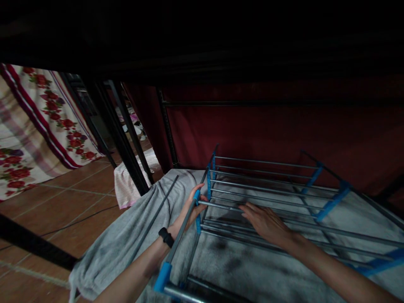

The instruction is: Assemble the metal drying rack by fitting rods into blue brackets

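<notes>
A rack of grey metal tubes with blue plastic joints, the metal rack (pixel 337 201), stands on a grey blanket (pixel 132 240). My left hand (pixel 185 211), with a black band on the wrist, is closed around the rack's left side tube at a blue joint (pixel 196 196). Over a long crosswise tube (pixel 221 205) lies my right hand (pixel 267 223), palm down and fingers stretched out; its fingertips are at the tube, but whether they press on it I cannot tell. At the near left corner is another blue joint (pixel 163 275).
A loose metal tube (pixel 158 210) lies on the blanket at left. Black metal posts (pixel 116 134) rise beside it, and a dark overhead surface (pixel 202 42) hangs low. Behind the rack is a dark red curtain (pixel 252 130). Floral cloth (pixel 53 122) hangs over the tiled floor (pixel 78 185).
</notes>
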Demonstrator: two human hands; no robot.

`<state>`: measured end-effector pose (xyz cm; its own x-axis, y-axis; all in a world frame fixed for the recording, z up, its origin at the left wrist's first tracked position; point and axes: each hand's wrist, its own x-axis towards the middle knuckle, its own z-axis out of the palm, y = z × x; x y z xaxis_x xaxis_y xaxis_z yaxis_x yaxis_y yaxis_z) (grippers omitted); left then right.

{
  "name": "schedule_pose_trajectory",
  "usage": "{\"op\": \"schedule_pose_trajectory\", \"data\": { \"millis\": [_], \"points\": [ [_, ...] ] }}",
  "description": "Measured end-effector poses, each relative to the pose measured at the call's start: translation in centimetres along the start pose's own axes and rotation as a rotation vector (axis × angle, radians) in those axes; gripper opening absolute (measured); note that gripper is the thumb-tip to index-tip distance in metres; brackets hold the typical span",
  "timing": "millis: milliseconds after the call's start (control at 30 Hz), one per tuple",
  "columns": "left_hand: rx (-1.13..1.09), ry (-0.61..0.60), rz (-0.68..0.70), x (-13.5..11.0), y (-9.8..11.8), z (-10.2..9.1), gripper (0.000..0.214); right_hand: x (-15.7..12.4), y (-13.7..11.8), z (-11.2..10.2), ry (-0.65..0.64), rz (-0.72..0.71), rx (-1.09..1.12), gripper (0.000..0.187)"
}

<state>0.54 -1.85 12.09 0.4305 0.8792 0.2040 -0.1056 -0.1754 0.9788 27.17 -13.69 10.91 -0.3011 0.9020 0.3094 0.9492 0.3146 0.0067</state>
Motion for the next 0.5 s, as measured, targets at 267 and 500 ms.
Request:
{"op": "schedule_pose_trajectory", "data": {
  "millis": [267, 500],
  "points": [
    [-0.010, -0.026, -0.030, 0.17, -0.51, -0.38, 0.068, -0.17, -0.43, -0.43, 0.003, 0.025, -0.028, 0.031],
    [0.019, -0.078, -0.019, 0.23, -0.84, -0.58, 0.068, -0.04, -0.19, -0.82, -0.053, 0.021, 0.010, 0.032]
  ]
}}
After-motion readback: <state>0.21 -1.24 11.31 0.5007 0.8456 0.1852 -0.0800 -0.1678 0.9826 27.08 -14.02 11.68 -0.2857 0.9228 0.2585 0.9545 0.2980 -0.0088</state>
